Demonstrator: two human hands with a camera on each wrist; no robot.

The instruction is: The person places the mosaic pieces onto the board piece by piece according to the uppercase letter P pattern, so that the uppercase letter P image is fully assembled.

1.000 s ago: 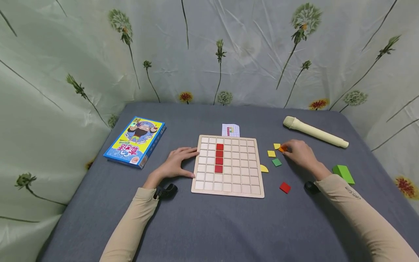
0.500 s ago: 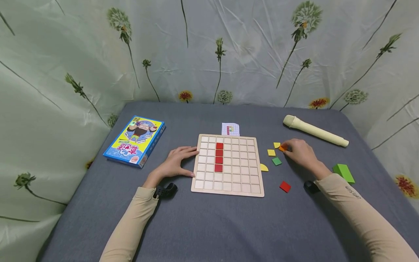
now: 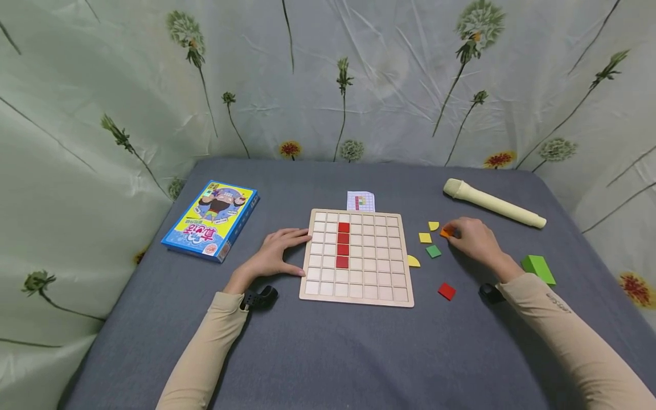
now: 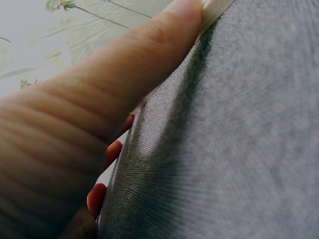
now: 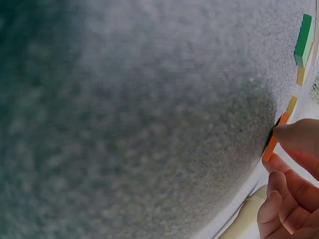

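In the head view, the middle of the desk (image 3: 328, 353) is taken up by a board (image 3: 356, 279), from whose centre the clock directions are counted, twelve being away from the person. Four red tiles (image 3: 343, 250) are set in its third column from the left, in the second to fifth rows. At nine o'clock its edge is touched by the left hand (image 3: 277, 254), whose fingers are left extended and are not curled round it. At three o'clock, well apart from the board, an orange piece (image 3: 445, 233) is pinched by the right hand (image 3: 475, 241). A yellow wedge (image 3: 433, 226), a yellow square (image 3: 425, 238) and a green tile (image 3: 433, 251) are gathered near it, while a yellow curved piece (image 3: 413, 261) is seen right at the board's three o'clock edge. Between three and four a loose red tile (image 3: 447, 291) is placed; farther out at three, a green block (image 3: 538, 270). A card (image 3: 361, 201) is seen at twelve, a microphone (image 3: 493, 204) between two and three, a box (image 3: 210, 221) between nine and ten.

In the left wrist view, the board's edge is met by the left thumb at twelve o'clock; the other fingers are mostly hidden.

In the right wrist view, the orange piece is held between right thumb and finger, close to the desk; whether it is lifted cannot be told. From it, the green tile is seen between twelve and one, the microphone near seven.
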